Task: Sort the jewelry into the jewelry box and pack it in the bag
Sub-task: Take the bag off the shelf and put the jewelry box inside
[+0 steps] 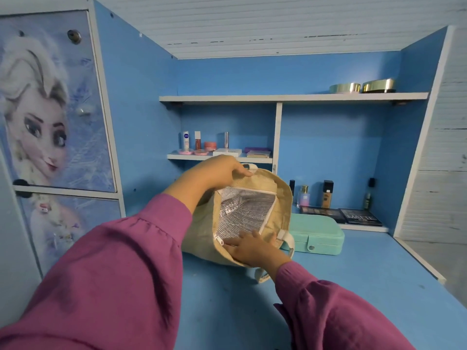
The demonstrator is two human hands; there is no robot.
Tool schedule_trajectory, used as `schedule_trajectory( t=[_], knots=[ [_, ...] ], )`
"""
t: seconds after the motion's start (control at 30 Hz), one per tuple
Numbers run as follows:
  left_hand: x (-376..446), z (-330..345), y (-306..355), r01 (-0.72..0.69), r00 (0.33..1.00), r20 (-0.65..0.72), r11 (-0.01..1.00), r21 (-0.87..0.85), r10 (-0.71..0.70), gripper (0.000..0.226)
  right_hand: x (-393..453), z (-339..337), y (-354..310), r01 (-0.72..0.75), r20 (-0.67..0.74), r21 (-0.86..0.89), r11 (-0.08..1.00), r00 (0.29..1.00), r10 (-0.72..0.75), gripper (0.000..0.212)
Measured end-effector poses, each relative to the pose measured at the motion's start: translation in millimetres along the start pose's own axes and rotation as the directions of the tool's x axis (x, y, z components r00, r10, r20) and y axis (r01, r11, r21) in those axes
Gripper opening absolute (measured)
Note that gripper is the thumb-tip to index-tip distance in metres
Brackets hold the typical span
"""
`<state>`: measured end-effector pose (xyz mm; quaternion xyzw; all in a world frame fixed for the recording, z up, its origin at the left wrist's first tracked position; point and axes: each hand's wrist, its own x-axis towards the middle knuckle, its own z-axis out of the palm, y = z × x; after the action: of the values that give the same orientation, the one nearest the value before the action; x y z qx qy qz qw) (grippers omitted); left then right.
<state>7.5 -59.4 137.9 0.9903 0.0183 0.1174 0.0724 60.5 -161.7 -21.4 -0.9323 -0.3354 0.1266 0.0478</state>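
The bag (202,231) stands on the tabletop (341,286) with its mouth tipped toward the camera, exposing the silver lining (242,210). The left hand (214,173) grips the far rim of the bag, fingers curled over the edge beside the far handle. The right hand (252,248) rests on the near rim, fingers spread and pressed flat along the zipper edge; whether the thumb hooks under the rim cannot be told from this view. Pulling the two rims apart holds the mouth wide, which is probably preparation for loading.

The box (318,236), a mint-green case, lies just right of the bag, touching or nearly touching its side. Its lid is down and the front snap (311,247) appears fastened, so sorting seems complete and packing is the step in hand. The lining shows nothing inside the bag.

The tabletop is painted blue, with scuffs and small marks toward the near edge. It is enclosed by blue side panels and a blue back wall. Behind the bag a low shelf (219,157) carries small cosmetics. Right of the bag, behind the box, bottles (327,193) and dark palettes (358,217) sit on a low ledge. Above the bag a long shelf (290,98) holds two gold tins (361,87). Left of the bag stand cabinet doors (50,97) printed with a cartoon figure.
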Motion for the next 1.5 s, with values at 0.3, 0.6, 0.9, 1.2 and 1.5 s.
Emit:
schedule_trajectory(
  t=[0.3,0.6,0.9,1.2,1.5],
  knots=[
    [4.4,-19.1,-14.5,0.034,0.996,-0.081,0.998,0.049,-0.03,0.072,1.3,9.2,9.5,0.039,-0.069,0.022,0.999,0.997,-0.037,0.047],
    [-1.3,6.8,-8.5,0.014,0.996,-0.085,0.999,-0.039,-0.017,0.081,-13.3,21.5,13.3,0.104,-0.54,0.181,0.978,0.842,0.011,0.045],
    [1.1,18.1,-0.2,0.033,0.999,-0.028,0.999,0.015,-0.033,0.075,-40.6,36.3,66.4,-0.192,-0.67,0.591,0.784,0.425,0.609,0.051],
    [6.5,25.3,-1.5,0.027,0.999,-0.03,1.0,0.006,-0.026,0.075,-24.2,34.4,93.8,-0.52,-0.289,0.589,0.619,0.58,0.762,0.089],
    [11.8,32.1,-11.0,0.006,0.999,-0.035,1.0,0.017,-0.005,0.075,-6.0,25.9,91.8,-0.504,-0.265,0.632,0.588,0.573,0.776,0.086]
  ],
)
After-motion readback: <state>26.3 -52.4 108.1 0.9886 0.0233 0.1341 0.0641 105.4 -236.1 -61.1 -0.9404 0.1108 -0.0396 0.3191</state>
